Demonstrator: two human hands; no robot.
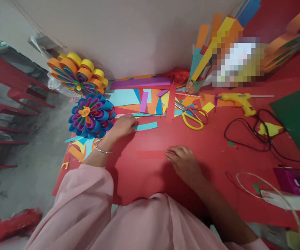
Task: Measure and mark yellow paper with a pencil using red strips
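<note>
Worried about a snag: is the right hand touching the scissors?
Apart: the head view shows red tabletop between the right hand and the scissors.

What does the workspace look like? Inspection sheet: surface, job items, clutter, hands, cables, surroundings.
Surface: red table, scraps mostly toward the back and left.
Job items: teal strip and red strip, both lying on it.
Clutter: scissors over paper scraps, yellow glue gun, blue-purple paper flower.
Hands: left hand at the teal strip's left end, right hand at the red strip's right end; grip unclear for both.
Cables: black cable looped and crossing itself at right.
Surroundings: pale wall behind, red chairs at left.
</note>
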